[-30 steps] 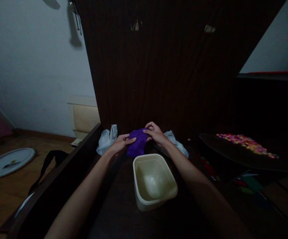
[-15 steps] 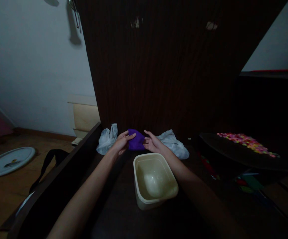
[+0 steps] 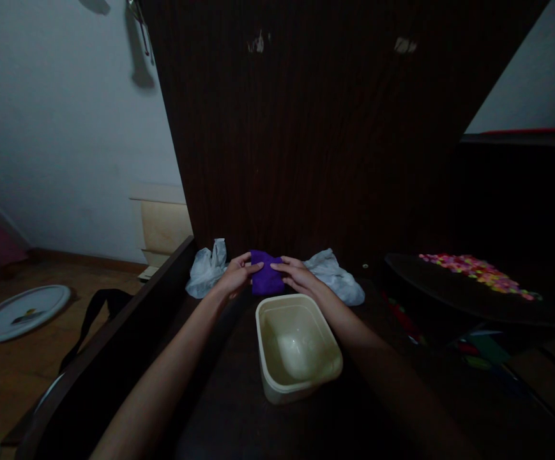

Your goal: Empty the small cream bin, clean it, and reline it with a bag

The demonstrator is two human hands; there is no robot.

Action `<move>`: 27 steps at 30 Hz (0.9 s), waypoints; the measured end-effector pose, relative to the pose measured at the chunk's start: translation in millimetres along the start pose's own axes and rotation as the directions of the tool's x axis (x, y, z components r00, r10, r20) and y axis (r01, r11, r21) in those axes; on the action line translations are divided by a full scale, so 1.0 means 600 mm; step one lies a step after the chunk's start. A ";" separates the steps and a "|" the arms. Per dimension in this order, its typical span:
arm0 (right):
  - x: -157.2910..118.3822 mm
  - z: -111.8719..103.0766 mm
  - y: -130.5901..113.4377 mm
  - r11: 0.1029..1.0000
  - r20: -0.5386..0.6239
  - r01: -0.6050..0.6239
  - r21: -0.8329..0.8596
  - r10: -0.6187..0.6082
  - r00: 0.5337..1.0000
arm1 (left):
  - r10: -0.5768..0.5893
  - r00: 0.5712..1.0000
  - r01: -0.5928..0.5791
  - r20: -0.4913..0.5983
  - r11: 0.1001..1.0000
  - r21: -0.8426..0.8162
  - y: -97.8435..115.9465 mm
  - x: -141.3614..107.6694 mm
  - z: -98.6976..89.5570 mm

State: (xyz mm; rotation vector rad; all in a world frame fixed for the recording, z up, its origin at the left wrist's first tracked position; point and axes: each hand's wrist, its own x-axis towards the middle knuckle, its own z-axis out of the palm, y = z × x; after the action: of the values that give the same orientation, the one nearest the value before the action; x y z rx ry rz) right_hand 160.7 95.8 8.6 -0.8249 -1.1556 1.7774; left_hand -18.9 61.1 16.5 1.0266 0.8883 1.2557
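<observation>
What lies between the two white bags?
In the head view, the left hand and right hand, holding the purple cloth, lie between the left bag and right bag.

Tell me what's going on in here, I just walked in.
A person's left hand and right hand hold a purple cloth between them, one at each side. They are just beyond an open cream container on a dark surface. A pale plastic bag lies to their left and a second bag to their right.

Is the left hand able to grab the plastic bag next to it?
Probably yes: the plastic bag sits close beside the left hand, nothing visible between them, though that hand would likely need to release the purple cloth.
</observation>
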 end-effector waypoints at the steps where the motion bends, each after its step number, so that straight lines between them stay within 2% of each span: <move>1: 0.000 -0.001 -0.001 1.000 0.000 0.016 -0.015 -0.016 1.000 | 0.011 1.000 -0.011 0.003 1.000 0.015 -0.001 0.001 0.000; 5: -0.005 -0.004 -0.010 0.995 0.002 0.075 -0.063 -0.075 0.997 | 0.094 0.995 -0.095 0.016 0.992 0.083 0.004 0.004 -0.003; 9: -0.014 -0.008 -0.025 0.987 0.033 0.127 -0.096 -0.125 0.992 | 0.191 0.980 -0.198 0.055 0.967 0.160 0.025 -0.004 -0.006; 14: -0.020 -0.009 -0.033 0.984 0.049 0.145 -0.102 -0.141 0.989 | 0.226 0.970 -0.241 0.091 0.949 0.204 0.046 -0.020 -0.003; 17: -0.019 -0.009 -0.028 0.985 0.034 0.144 -0.092 -0.142 0.989 | 0.198 0.979 -0.203 0.046 0.963 0.176 0.039 -0.018 -0.002; 22: -0.013 -0.009 -0.019 0.986 -0.005 0.141 -0.086 -0.141 0.990 | 0.087 0.995 -0.082 -0.053 0.993 0.085 0.009 -0.005 -0.010; 27: 0.005 -0.010 -0.005 0.989 -0.072 0.107 -0.104 -0.115 0.991 | -0.045 0.996 0.046 -0.083 0.999 0.011 -0.014 -0.001 -0.019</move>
State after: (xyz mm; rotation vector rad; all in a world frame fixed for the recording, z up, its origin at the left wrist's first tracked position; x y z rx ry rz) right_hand 165.5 101.5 9.2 -0.8637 -1.2239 1.5935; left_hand -27.0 61.5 5.3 0.9651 0.9792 1.2627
